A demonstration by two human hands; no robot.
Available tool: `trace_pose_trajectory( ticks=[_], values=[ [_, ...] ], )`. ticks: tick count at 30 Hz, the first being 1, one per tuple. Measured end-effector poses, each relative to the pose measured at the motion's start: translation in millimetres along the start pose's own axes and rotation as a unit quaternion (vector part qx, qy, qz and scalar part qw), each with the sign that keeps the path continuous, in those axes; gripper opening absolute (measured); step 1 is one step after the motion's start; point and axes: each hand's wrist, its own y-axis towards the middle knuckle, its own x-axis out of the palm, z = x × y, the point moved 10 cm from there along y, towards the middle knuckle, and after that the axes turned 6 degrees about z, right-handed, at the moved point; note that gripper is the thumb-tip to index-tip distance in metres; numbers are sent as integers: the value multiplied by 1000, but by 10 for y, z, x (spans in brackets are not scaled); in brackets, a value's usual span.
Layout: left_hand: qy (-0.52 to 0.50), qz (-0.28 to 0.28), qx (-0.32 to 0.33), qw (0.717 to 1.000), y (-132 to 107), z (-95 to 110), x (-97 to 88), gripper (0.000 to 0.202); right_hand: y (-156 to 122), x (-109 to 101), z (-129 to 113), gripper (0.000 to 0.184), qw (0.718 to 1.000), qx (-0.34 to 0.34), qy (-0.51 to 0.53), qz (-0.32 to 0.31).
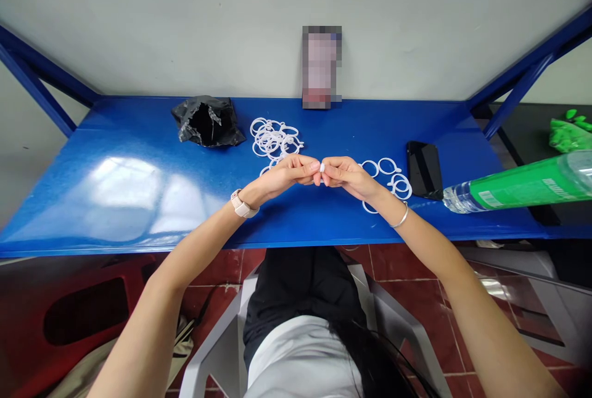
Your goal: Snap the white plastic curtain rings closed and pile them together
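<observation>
Chair (210,345): pale plastic, below the near edge of the table (303,219), the person's dark-trousered legs in it.
Bracelet (403,216): on the right wrist, over the table's near part.
Watch (245,205): pale strap, on the left wrist, also over the near part.
Left hand (293,171): over the table's middle; thumb and forefinger pressed together in a tight pinch against the small white piece.
Right hand (348,174): meeting the left there; thumb and fingertips closed in the same narrow pinch.
Small white piece (322,167): held between the 2 hands above the table's middle; mostly hidden, so its full shape cannot be told.
Bottle (527,185): green label, at the table's right end.
Loose rings (393,184): white, several, right of the table's middle, partly behind the right hand.
Phone (424,169): black, lying flat on the table's right part.
Ring pile (271,139): white, overlapping, left of the table's middle.
Bag (230,123): black, mouth gaping, towards the table's far left.
Blurred panel (319,68): upright at the table's far edge.
</observation>
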Motion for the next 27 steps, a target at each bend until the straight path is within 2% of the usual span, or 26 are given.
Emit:
trace_pose_trajectory(
  ticks=[12,27],
  values=[
    [-12,15,-7,1000,-15,-100,11,51,-15,-18,54,51,1000,11,-1,-12],
    [-36,14,3,999,7,-122,44,56,-9,-64,140,53,1000,14,0,-5]
  ],
)
